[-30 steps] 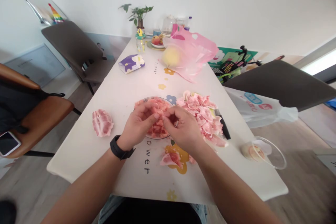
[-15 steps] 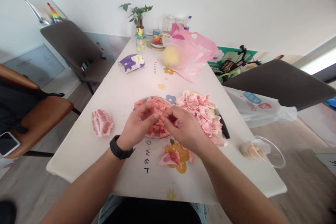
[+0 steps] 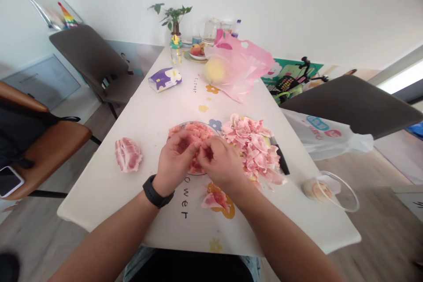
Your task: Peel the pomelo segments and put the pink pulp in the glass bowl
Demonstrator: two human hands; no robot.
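My left hand (image 3: 175,156), with a black band on the wrist, is closed in a pinch above a plate (image 3: 180,124) of small raw meat pieces (image 3: 201,130). Thumb to thumb with it, my right hand (image 3: 220,161) is closed too. A small pink piece of meat seems to be between the fingertips, mostly hidden by them. To the right lies a heap of thin raw meat slices (image 3: 253,141). One loose meat slice (image 3: 215,198) rests on the table below my right hand. A larger chunk of meat (image 3: 128,155) sits on the left.
A black knife handle (image 3: 280,156) juts out right of the heap. Farther back on the table (image 3: 158,114) are a purple tissue pack (image 3: 165,80), a pink plastic bag (image 3: 239,66) and a fruit plate (image 3: 198,57). A white bag (image 3: 327,136) hangs by the right edge.
Both hands have shifted slightly, the right one down and left, the left one a little to the right. Their fingertips stay close together over the plate.
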